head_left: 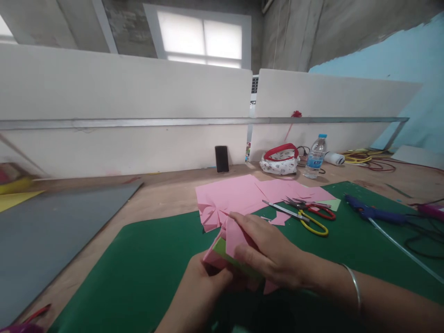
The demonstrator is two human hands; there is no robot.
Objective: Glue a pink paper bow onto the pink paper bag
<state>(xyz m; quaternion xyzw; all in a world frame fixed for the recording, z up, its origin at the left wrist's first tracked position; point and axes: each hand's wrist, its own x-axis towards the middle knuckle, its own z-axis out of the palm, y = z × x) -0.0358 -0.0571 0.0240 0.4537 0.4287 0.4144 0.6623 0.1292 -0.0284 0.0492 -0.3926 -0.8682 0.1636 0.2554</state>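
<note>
Between my two hands is a folded paper piece (236,238), pink with a light green part, held above the green cutting mat (145,259). My left hand (206,282) grips its lower left side, thumb on the near edge. My right hand (267,247) has its fingers and thumb closed on a pink flap at the upper right; a silver bangle circles that wrist. The paper's underside is hidden by my hands. Just beyond lie pink paper sheets (236,194), with a pleated pink piece (212,215) at their near left corner.
Yellow-handled scissors (314,224) and red-handled scissors (322,212) lie right of the sheets, beside pink scraps (280,218). A blue glue gun (378,212) rests farther right. A phone (222,159), a pouch (280,162) and a water bottle (315,157) stand along the back.
</note>
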